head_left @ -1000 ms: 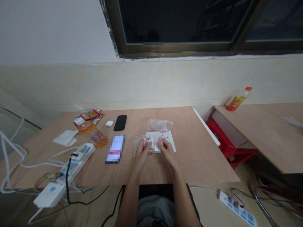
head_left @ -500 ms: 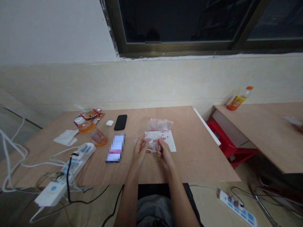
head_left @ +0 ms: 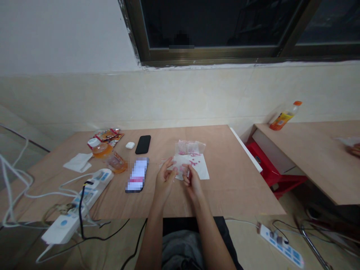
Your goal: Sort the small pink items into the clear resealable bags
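1. Since the earlier frame, your hands have drawn slightly apart and your right hand has shifted left. At the far right, a co-worker's hand (head_left: 354,150) has come into view above the side desk (head_left: 315,157), with a white sheet (head_left: 347,141) at its fingers.
2. Your left hand (head_left: 165,179) is loosely open, its fingers reaching toward the clear plastic bag (head_left: 180,162). You don't appear to be clenching anything with it.
3. Your right hand (head_left: 192,182) is curled, with its fingers together beside the bag. You may be pinching something small, but I cannot tell what.
4. The bag lies between your hands, on the white paper sheet (head_left: 201,169). Pink beads (head_left: 193,162) are scattered on that sheet, and a second clear bag of pink beads (head_left: 189,147) sits just beyond it.
5. All of this is on the wooden table (head_left: 236,187). To the left of your hands lie a phone with a blurred screen (head_left: 137,175), a black phone (head_left: 143,144), a white earbud case (head_left: 129,145), orange snack packets (head_left: 107,137) and a tissue (head_left: 78,162). A power strip (head_left: 95,180) sits at the near left edge.
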`<state>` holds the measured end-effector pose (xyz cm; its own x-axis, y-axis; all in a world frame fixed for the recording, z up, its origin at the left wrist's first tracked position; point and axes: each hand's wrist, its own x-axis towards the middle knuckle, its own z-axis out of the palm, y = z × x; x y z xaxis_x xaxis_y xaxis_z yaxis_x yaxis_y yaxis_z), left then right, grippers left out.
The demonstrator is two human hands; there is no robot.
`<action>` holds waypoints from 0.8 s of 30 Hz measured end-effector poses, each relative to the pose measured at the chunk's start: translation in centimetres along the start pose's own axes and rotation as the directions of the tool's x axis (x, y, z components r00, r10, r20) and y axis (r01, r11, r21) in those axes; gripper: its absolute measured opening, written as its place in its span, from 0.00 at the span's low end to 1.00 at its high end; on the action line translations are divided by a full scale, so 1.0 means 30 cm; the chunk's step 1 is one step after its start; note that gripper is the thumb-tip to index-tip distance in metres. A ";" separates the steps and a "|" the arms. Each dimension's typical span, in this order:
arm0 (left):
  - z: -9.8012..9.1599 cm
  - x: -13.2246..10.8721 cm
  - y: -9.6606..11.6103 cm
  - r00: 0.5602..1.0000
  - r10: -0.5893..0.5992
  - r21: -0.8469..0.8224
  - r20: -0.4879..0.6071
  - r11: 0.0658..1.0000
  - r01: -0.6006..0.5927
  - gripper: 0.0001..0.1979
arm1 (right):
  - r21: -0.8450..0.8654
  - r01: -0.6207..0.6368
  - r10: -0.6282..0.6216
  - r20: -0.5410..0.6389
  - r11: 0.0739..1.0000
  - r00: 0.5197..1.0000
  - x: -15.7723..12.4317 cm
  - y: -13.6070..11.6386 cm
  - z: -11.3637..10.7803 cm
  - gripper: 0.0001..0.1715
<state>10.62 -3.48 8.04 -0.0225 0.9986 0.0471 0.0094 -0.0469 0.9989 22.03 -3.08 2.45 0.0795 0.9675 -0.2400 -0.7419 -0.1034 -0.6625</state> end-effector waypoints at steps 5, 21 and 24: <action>0.001 0.001 -0.007 1.000 0.015 -0.033 0.005 0.999 -0.015 0.28 | 0.073 -0.026 0.025 0.014 0.997 1.000 0.005 -0.002 -0.005 0.15; -0.007 0.017 -0.023 0.989 0.047 -0.067 -0.140 0.996 -0.056 0.19 | 0.341 -0.267 0.224 0.161 0.901 0.961 0.010 0.040 0.015 0.24; -0.009 0.019 -0.023 0.981 0.041 -0.100 -0.187 0.993 -0.060 0.17 | 0.369 -0.286 0.242 0.161 0.885 0.957 0.015 0.055 0.009 0.23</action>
<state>10.33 -2.89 7.37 -0.2091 0.9739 0.0887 -0.0888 -0.1093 0.9900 20.65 -2.75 1.45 -0.2105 0.9379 -0.2758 -0.9244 -0.2828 -0.2561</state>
